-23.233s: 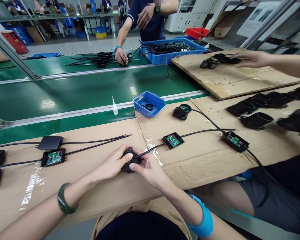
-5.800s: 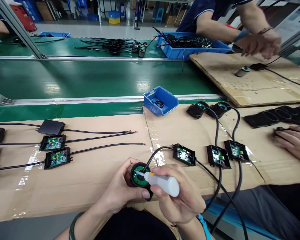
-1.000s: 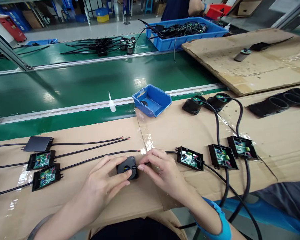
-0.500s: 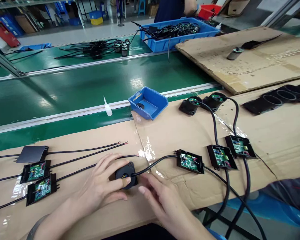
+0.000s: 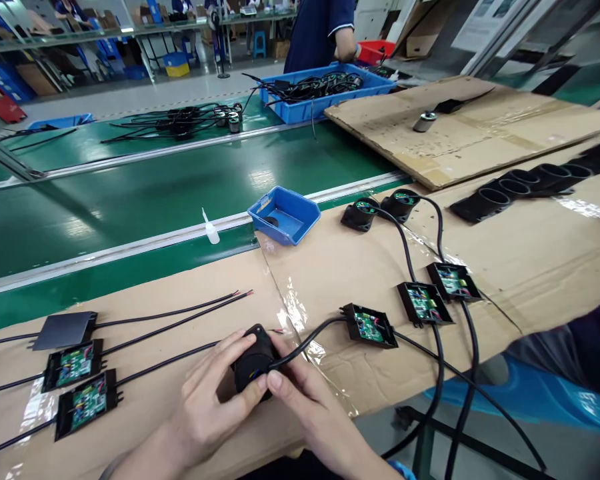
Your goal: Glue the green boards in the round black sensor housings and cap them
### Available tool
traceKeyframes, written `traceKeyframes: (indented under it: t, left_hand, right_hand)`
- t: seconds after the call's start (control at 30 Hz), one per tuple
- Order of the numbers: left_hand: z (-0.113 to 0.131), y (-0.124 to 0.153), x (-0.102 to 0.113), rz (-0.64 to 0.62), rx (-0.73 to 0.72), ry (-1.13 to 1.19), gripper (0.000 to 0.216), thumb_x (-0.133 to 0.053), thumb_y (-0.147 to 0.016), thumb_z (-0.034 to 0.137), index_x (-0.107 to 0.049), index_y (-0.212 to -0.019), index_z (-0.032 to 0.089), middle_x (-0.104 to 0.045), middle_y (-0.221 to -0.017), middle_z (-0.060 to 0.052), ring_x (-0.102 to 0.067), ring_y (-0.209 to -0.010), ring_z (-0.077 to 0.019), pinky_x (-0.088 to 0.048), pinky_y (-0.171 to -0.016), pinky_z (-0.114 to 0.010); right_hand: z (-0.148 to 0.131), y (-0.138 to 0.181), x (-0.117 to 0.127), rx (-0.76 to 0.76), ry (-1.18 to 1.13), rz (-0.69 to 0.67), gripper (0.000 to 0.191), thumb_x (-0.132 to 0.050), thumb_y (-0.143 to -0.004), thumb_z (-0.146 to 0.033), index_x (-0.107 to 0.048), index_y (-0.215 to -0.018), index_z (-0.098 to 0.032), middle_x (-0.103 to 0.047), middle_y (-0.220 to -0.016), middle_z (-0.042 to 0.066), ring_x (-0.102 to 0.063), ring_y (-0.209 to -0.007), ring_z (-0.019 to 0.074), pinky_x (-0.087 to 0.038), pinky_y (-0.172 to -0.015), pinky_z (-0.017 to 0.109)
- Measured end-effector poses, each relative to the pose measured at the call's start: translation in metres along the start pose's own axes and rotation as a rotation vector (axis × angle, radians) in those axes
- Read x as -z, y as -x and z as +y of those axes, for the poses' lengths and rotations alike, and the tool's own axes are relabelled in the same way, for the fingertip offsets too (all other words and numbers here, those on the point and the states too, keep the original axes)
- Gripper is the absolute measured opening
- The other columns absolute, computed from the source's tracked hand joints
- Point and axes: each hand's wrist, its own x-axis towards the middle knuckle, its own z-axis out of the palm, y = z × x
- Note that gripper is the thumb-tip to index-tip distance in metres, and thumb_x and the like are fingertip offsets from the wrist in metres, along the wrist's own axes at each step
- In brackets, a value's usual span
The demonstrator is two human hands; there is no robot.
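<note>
Both my hands close round a small round black housing (image 5: 253, 361) near the front edge of the cardboard-covered bench (image 5: 330, 273). My left hand (image 5: 207, 407) grips it from the left with the thumb on its front. My right hand (image 5: 305, 400) pinches it from the right. A black cable (image 5: 310, 337) leaves the housing and runs to an open black box with a green circuit board (image 5: 369, 325).
Two more cabled board boxes (image 5: 423, 301) lie right, leading to black housings (image 5: 360, 215). Two boards (image 5: 73, 365) and a lid (image 5: 63, 330) lie left with loose cables. A blue bin (image 5: 284, 213) and glue bottle (image 5: 210, 229) stand by the green conveyor (image 5: 130, 187). A person stands beyond it.
My right hand has come back onto the housing, and both hands now lift and grip it. The view has swung a little to the left and down.
</note>
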Motion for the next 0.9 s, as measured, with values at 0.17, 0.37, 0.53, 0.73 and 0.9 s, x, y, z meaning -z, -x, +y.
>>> traceKeyframes:
  t: [0.17, 0.37, 0.53, 0.73, 0.9]
  left_hand:
    - [0.011, -0.009, 0.014, -0.156, 0.351, 0.441, 0.023, -0.066, -0.091, 0.027, -0.061, -0.113, 0.024, -0.060, -0.134, -0.008, -0.058, -0.125, -0.0224, -0.050, -0.106, -0.034]
    - [0.021, -0.030, 0.013, -0.568, 0.734, 0.525, 0.058, -0.045, -0.097, 0.048, -0.041, -0.147, 0.019, -0.042, -0.152, -0.010, -0.039, -0.141, -0.0265, -0.030, -0.120, -0.048]
    - [0.031, -0.028, 0.004, -0.589, 0.793, 0.479, 0.065, -0.035, -0.097, 0.049, -0.032, -0.151, 0.014, -0.032, -0.158, -0.011, -0.029, -0.146, -0.0258, -0.020, -0.123, -0.048]
    - [0.035, -0.023, -0.009, -0.475, 0.833, 0.503, 0.060, -0.034, -0.096, 0.048, -0.038, -0.143, 0.011, -0.041, -0.151, -0.014, -0.036, -0.142, -0.0262, -0.025, -0.122, -0.045]
    - [0.033, -0.025, -0.009, -0.448, 0.784, 0.553, 0.052, -0.039, -0.095, 0.045, -0.044, -0.137, 0.014, -0.047, -0.146, -0.013, -0.042, -0.137, -0.0261, -0.032, -0.117, -0.042]
  right_hand:
    - [-0.004, 0.002, 0.009, 0.106, 0.058, -0.026, 0.054, -0.050, -0.094, -0.060, -0.053, -0.139, -0.030, -0.050, -0.144, 0.005, -0.042, -0.137, 0.0238, -0.033, -0.117, 0.040]
    - [-0.007, 0.008, 0.019, 0.161, 0.203, -0.090, 0.051, -0.047, -0.099, -0.049, -0.045, -0.146, -0.031, -0.043, -0.150, 0.004, -0.040, -0.138, 0.0210, -0.034, -0.116, 0.036]
    - [-0.006, 0.007, 0.017, 0.152, 0.270, -0.071, 0.046, -0.049, -0.097, -0.045, -0.051, -0.140, -0.028, -0.050, -0.143, 0.005, -0.040, -0.137, 0.0215, -0.032, -0.117, 0.038]
    - [-0.004, 0.006, 0.013, 0.149, 0.301, 0.003, 0.043, -0.047, -0.095, -0.041, -0.058, -0.133, -0.023, -0.057, -0.132, 0.008, -0.048, -0.129, 0.0235, -0.038, -0.112, 0.041]
    - [-0.004, 0.004, 0.014, 0.166, 0.324, -0.019, 0.039, -0.048, -0.092, -0.038, -0.061, -0.122, -0.017, -0.057, -0.130, 0.012, -0.049, -0.128, 0.0256, -0.037, -0.112, 0.044]
